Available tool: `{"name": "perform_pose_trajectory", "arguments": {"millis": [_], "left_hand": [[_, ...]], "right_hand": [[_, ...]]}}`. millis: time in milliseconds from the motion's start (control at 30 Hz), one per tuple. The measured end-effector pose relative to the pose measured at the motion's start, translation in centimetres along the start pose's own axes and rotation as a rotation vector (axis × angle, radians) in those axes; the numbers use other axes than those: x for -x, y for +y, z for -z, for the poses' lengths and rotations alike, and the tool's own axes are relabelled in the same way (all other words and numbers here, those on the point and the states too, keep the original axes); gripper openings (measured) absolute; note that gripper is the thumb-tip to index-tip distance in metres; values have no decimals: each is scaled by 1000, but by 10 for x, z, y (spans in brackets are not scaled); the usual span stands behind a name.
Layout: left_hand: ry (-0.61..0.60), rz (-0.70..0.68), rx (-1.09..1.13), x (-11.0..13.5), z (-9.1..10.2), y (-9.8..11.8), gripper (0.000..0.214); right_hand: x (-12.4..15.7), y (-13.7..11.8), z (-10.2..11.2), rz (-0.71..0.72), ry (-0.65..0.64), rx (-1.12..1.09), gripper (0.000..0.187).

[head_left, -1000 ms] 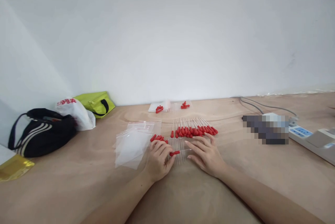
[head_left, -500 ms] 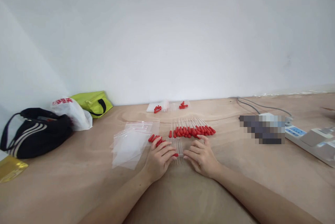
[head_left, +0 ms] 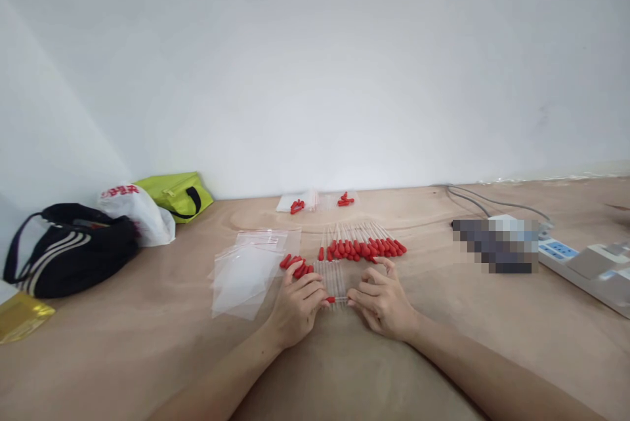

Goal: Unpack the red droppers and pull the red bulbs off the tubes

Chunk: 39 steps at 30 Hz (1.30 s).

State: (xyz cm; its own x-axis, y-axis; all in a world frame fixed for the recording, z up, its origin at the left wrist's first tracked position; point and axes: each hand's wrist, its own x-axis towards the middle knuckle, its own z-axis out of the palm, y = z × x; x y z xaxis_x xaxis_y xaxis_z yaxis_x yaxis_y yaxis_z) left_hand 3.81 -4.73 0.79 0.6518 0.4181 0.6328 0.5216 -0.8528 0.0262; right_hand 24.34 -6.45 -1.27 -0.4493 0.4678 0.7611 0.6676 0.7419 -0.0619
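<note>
Low in the centre of the frame, hands work close together over a wooden surface point(head_left: 162, 296): the left hand point(head_left: 299, 306) pinches a red bulb point(head_left: 331, 300), the right hand point(head_left: 386, 303) a thin clear tube point(head_left: 341, 300) in line with it. Between them lie loose tubes point(head_left: 332, 271); near the frame's centre I see red-ended droppers point(head_left: 364, 249) fanned out, with plastic bags point(head_left: 243, 280) left of centre.

Red print point(head_left: 119, 191) marks the white bag point(head_left: 147, 216) — too blurred to read.

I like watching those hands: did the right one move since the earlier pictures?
Yes, slightly. Judged against the row of red-bulbed tubes, the right hand has moved away from it, toward the picture's bottom edge.
</note>
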Motion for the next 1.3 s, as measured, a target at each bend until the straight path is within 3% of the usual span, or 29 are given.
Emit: {"name": "perform_pose_trajectory", "arguments": {"millis": [333,467,567,733,867,1033,1200,1300], "left_hand": [[-11,-3,21,-1,1,1,27],[66,59,14,6,6,-8,24],[203,167,-8,13,10,-23,16],[367,487,-97,16,12,-53,23],[328,646,-43,15,6,-71,29],[212,780,68,17,0,-77,32],[186,809,84,18,2,-75,32],[216,732,25,14,6,-71,30]], "right_hand": [[2,-1,2,-12,7,-13,15],[6,5,6,-91,16,-8,17],[7,9,6,-197,62,19,16],[4,9,-3,-314,104,106,19],[1,7,-10,-359,55,145,21],[-3,2,-16,-367,0,172,20],[-6,-2,-14,-321,-105,156,18],[-7,-2,-12,-300,-146,145,25]]}}
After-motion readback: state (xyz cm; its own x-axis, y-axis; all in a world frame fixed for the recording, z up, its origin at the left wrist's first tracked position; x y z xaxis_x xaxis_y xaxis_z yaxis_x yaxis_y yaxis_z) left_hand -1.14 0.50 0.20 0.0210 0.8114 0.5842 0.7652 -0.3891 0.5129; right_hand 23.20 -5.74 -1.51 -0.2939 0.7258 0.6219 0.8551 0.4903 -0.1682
